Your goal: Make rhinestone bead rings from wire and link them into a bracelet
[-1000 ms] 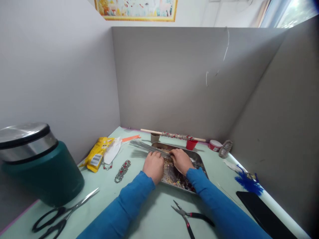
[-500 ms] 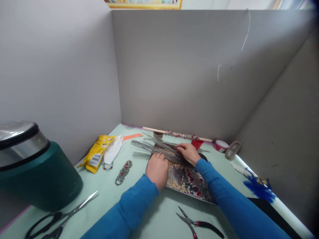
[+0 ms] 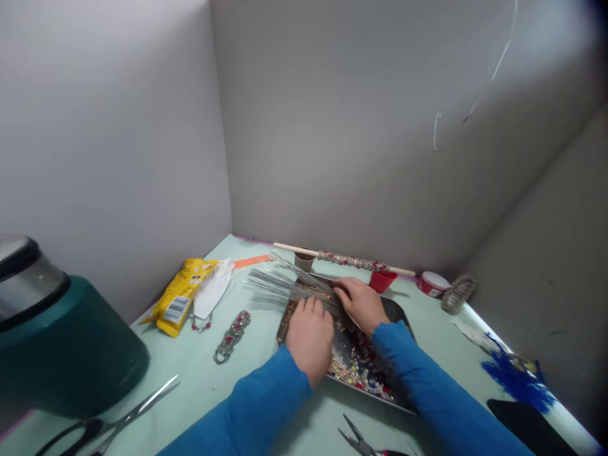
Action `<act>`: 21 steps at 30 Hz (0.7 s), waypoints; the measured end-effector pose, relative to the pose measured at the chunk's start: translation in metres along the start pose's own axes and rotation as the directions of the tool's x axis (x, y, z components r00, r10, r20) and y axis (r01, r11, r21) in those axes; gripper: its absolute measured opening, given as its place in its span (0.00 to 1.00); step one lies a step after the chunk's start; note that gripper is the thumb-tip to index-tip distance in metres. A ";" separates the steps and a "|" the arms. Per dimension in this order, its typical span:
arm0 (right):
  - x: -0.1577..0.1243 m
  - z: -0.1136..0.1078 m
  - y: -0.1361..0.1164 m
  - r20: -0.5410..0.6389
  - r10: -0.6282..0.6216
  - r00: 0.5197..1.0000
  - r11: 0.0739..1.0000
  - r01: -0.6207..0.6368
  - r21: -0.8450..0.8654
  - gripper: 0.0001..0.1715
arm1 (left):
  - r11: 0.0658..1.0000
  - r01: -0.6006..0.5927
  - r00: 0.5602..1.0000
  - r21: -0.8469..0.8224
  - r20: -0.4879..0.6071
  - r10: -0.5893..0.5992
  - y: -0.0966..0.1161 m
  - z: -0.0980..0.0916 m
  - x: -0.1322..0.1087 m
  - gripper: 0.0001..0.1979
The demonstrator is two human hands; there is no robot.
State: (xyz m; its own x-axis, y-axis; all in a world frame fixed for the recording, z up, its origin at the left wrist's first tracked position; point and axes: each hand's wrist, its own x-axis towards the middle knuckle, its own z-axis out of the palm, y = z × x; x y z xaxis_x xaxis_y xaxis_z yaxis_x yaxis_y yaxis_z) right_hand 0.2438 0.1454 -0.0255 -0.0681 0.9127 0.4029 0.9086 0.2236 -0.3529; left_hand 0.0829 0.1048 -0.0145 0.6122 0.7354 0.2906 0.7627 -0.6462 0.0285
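Note:
A bundle of thin grey wires [image 3: 280, 284] lies across the far left corner of a metal tray [image 3: 398, 310] filled with gold, red and dark beads. My right hand [image 3: 361, 303] is closed on the bundle at its right end. My left hand [image 3: 310, 335] rests palm down over the tray's left side, its fingers laid against the wires. Both arms wear blue sleeves.
A green bin with a steel lid [image 3: 57, 348] stands at the left, scissors [image 3: 109, 424] in front of it. A yellow packet [image 3: 179, 303], a beaded strip [image 3: 232, 329], a beaded stick [image 3: 351, 259], a red cup [image 3: 382, 280], pliers [image 3: 368, 443] and blue feathers [image 3: 515, 379] lie around.
The wire bundle has fanned out and shifted a little over the tray's far corner. My left hand moved onto the tray. The camera tilted down and to the left.

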 end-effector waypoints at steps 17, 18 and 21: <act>0.055 0.021 -0.081 0.207 -0.239 0.949 0.971 0.238 0.028 0.06 | 0.999 -0.013 0.999 -0.031 0.036 0.014 0.000 -0.001 0.001 0.14; 0.056 0.023 -0.081 0.217 -0.223 0.950 0.974 0.225 0.017 0.06 | 0.999 -0.013 0.999 -0.035 0.042 0.015 0.000 -0.001 0.001 0.14; 0.059 0.028 -0.080 0.255 -0.178 0.950 0.982 0.188 -0.013 0.07 | 0.999 0.000 0.999 -0.039 0.049 0.002 0.001 -0.001 0.001 0.13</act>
State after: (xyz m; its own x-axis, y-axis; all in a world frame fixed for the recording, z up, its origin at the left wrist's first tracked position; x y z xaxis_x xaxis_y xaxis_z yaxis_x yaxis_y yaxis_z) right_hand 0.1559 0.1908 0.0032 -0.3319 0.9148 0.2301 0.8850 0.3864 -0.2597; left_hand 0.0840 0.1052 -0.0126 0.6231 0.7432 0.2439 0.7540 -0.6536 0.0654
